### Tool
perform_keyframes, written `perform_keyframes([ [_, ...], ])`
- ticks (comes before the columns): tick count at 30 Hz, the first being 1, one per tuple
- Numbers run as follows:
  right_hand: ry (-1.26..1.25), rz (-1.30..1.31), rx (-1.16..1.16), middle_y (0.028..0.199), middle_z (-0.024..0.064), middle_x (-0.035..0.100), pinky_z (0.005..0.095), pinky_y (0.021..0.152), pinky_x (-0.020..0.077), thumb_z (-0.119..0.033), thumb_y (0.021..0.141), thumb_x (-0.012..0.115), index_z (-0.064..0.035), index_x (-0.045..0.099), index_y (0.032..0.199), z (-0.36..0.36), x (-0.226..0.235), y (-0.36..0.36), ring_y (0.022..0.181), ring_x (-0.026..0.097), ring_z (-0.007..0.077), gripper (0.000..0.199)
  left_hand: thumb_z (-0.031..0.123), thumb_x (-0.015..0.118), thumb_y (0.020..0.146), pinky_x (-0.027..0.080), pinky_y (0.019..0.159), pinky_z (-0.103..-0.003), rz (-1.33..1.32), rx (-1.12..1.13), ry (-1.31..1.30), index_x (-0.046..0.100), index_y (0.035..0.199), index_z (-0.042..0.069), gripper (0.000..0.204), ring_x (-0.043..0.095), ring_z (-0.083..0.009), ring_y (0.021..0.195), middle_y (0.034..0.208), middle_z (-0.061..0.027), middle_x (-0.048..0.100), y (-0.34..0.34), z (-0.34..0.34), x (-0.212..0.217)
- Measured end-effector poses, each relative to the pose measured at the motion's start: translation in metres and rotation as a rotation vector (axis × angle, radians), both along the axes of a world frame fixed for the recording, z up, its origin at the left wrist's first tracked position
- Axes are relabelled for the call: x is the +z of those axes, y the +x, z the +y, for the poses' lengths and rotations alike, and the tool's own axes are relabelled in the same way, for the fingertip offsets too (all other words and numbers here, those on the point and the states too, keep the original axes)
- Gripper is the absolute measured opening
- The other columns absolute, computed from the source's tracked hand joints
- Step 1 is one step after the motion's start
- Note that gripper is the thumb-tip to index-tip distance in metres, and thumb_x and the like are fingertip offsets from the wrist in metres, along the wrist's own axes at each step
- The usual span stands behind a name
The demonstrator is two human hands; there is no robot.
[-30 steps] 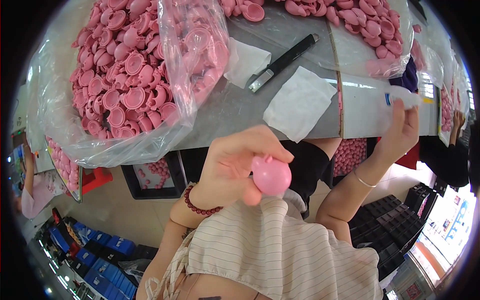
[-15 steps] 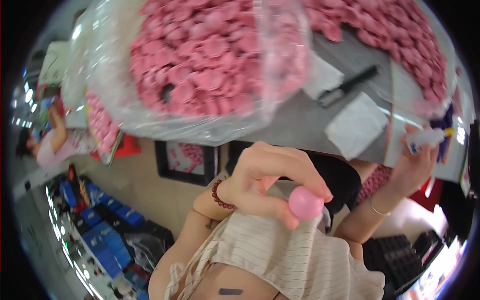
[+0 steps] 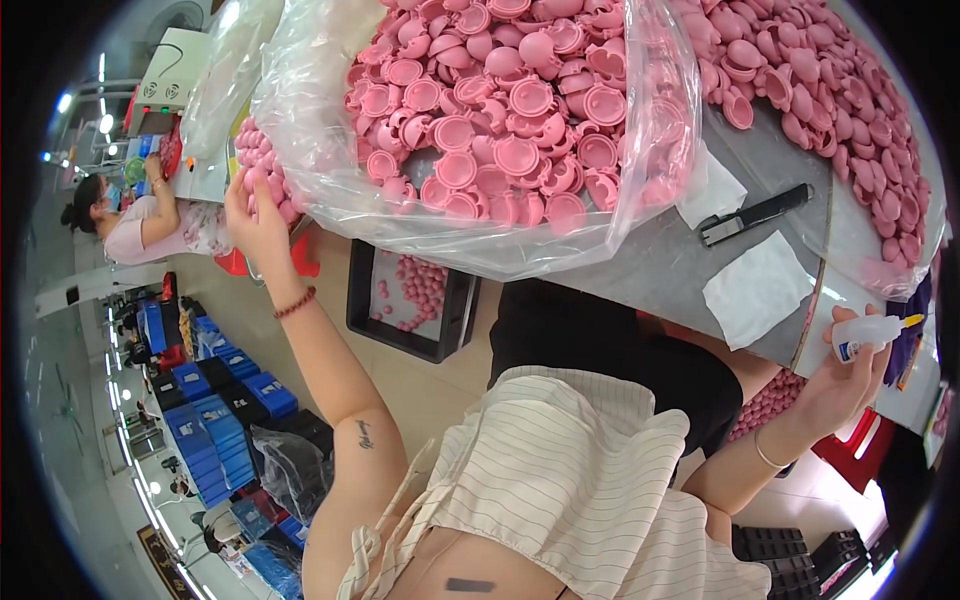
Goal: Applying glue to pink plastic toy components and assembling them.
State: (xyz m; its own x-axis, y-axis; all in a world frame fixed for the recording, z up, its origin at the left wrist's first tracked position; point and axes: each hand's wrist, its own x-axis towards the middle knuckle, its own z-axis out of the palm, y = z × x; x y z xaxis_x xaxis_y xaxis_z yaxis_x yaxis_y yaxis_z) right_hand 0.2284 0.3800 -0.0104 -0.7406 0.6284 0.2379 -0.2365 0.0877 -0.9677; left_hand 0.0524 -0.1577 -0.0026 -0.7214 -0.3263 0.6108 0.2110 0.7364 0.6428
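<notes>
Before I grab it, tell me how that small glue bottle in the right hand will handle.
The small glue bottle looks light: the right hand pinches it with fingertips alone. Its round plastic body would probably roll if laid down, and the narrow shape probably tips easily upright.

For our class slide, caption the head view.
Left hand reaches into pink caps at the table edge; right hand holds a small glue bottle.

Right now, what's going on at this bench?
A person sits at a grey table piled with pink plastic caps, many inside a clear plastic bag. The left hand is stretched out to the far left, at a smaller heap of pink pieces by the table's edge. The right hand holds a small white squeeze bottle with a yellow tip, off the table's right edge. A black marker and white paper squares lie on the table.
</notes>
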Motion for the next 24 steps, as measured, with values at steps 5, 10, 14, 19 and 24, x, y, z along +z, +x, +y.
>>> perform_keyframes([
  [5,0.047,-0.013,0.003,0.084,0.0222,0.054,0.0269,0.066,0.0381,-0.017,0.083,0.039,0.0113,0.039,0.107,-0.002,0.001,-0.002,0.077,0.051,0.0207,0.037,0.017,0.058,0.077,0.043,0.073,-0.029,-0.040,0.224,-0.349,0.057,0.094,0.003,0.022,0.055,-0.0163,0.082,0.097,-0.0097,0.057,-0.018,0.024,0.016],
  [10,0.025,0.035,0.002,0.082,0.0203,0.055,0.0259,0.065,0.0391,-0.018,0.083,0.039,0.0114,0.039,0.107,0.001,-0.002,0.001,0.075,0.051,0.0197,0.037,0.021,0.064,0.068,0.039,0.079,-0.036,0.007,0.016,-0.489,0.061,0.082,0.005,0.022,0.052,-0.0265,0.085,0.086,-0.0088,0.058,0.024,0.136,0.043],
  [14,0.022,0.048,0.028,0.082,0.0202,0.055,0.0259,0.066,0.0388,-0.017,0.082,0.040,0.0107,0.040,0.107,0.001,0.000,0.004,0.075,0.051,0.0193,0.037,0.022,0.068,0.062,0.035,0.080,-0.035,-0.157,-0.037,-0.967,0.061,0.074,0.004,0.023,0.049,-0.0244,0.086,0.083,-0.0059,0.059,0.032,0.151,0.036],
  [19,-0.140,0.191,0.008,0.080,0.0172,0.051,0.0263,0.061,0.0340,-0.019,0.081,0.043,0.0089,0.039,0.109,-0.014,0.007,0.016,0.074,0.046,0.0200,0.040,0.019,0.065,0.066,0.036,0.080,-0.034,-0.112,-0.146,-0.714,0.060,0.087,0.004,0.026,0.052,-0.0247,0.087,0.087,-0.0099,0.059,0.037,0.159,0.039],
  [24,-0.327,0.225,0.215,0.063,0.0144,0.049,0.0241,0.050,0.0335,-0.024,0.081,0.042,-0.0006,0.040,0.085,-0.071,0.029,0.008,0.057,0.044,0.0181,0.024,0.008,0.059,0.071,0.041,0.073,-0.027,-0.280,-0.571,-0.088,0.054,0.101,0.003,0.031,0.054,-0.0229,0.080,0.089,-0.0156,0.057,0.090,0.218,0.064],
])
